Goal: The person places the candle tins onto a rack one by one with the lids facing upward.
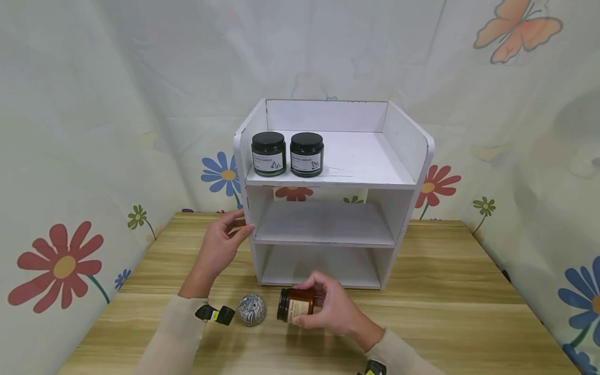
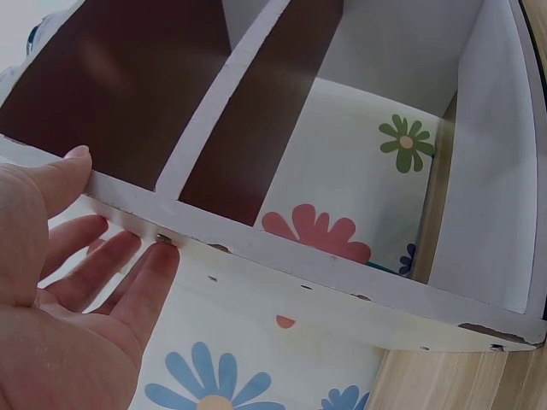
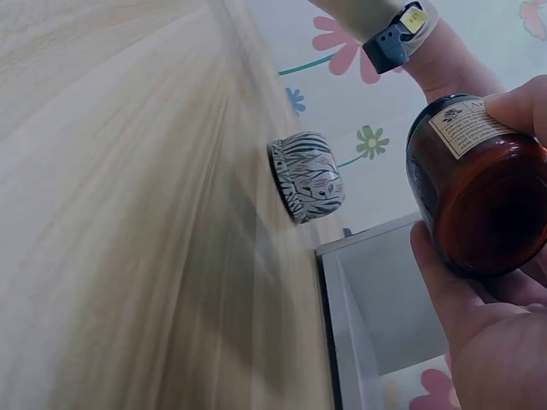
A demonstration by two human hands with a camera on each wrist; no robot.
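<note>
My right hand [image 1: 335, 307] holds an amber glass jar [image 1: 302, 304] with a black lid and cream label, thumb on the label and fingers behind. The jar lies tipped sideways, lid toward the left, in front of the white shelf unit [image 1: 323, 244]. In the right wrist view its round glass base [image 3: 496, 209] faces the camera. My left hand [image 1: 224, 245] rests against the shelf's left side, thumb at the front edge and fairly straight fingers [image 2: 141, 295] along the outer face. Between the forearms sits a small round tin [image 1: 251, 310] with a black-and-white leaf pattern.
On the shelf's top board stand two dark green candle jars, a left one [image 1: 269, 154] and a right one [image 1: 307, 155], with black lids. The unit has two lower compartments and raised sides. A flowered cloth [image 1: 140, 104] hangs behind the wooden table [image 1: 459, 312].
</note>
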